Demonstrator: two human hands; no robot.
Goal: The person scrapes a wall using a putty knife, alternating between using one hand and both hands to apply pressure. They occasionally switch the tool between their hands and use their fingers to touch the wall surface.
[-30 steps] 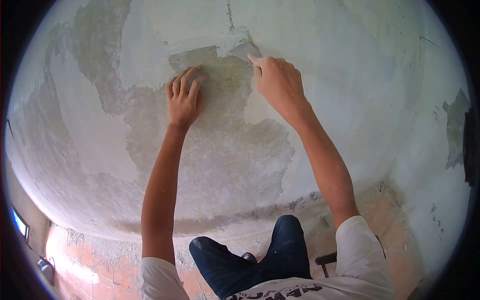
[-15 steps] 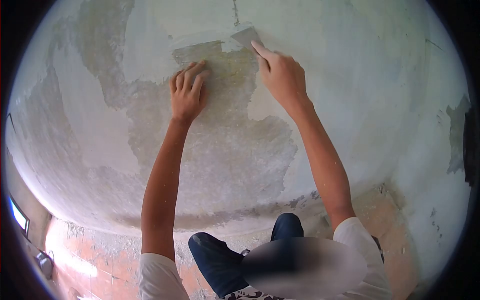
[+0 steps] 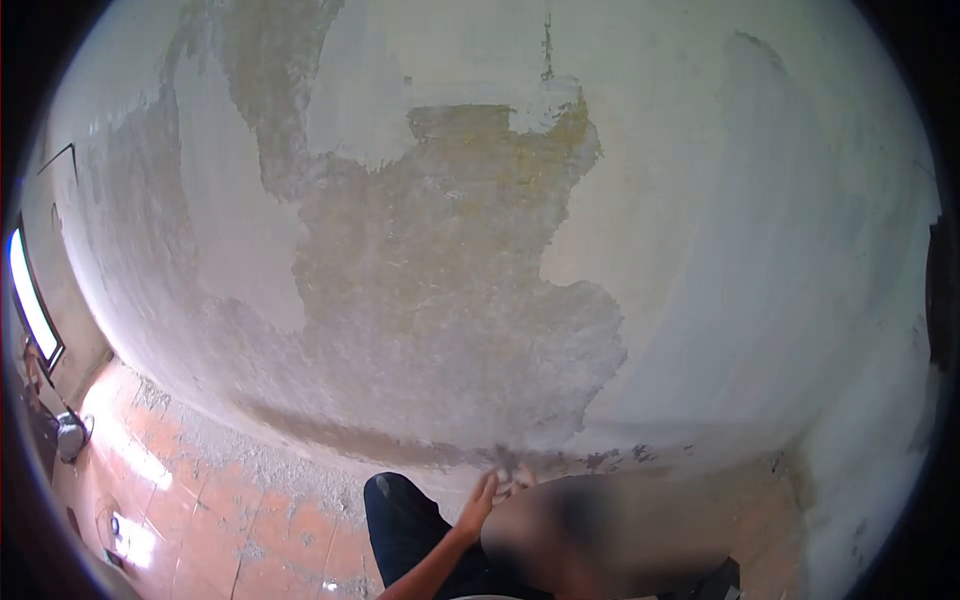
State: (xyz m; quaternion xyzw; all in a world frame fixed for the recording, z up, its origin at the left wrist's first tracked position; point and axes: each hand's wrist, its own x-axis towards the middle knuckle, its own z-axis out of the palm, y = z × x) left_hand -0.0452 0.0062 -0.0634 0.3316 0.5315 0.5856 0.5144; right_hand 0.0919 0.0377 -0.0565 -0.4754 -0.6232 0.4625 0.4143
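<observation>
Low in front of my knees, my two hands come close together. My left hand (image 3: 481,504) points upward with its fingers stretched out, beside the blade of a putty knife (image 3: 507,461), which is smeared by motion. Only the fingers of my right hand (image 3: 523,481) show, at the putty knife; the rest of that hand is hidden behind a blurred patch. Ahead rises the wall (image 3: 650,250), with smooth pale coating around a rough, bare grey-brown area (image 3: 430,260). A dark crack (image 3: 547,48) runs down near its top.
My bent knee (image 3: 400,505) is close to the wall's foot. Crumbs of scraped material lie on the orange tiled floor (image 3: 220,510) along the wall. At the far left are a bright window (image 3: 35,300) and a round grey object (image 3: 72,437).
Both hands have come down from the upper wall to the space by my knees, the putty knife along with the right one. My view has shifted left.
</observation>
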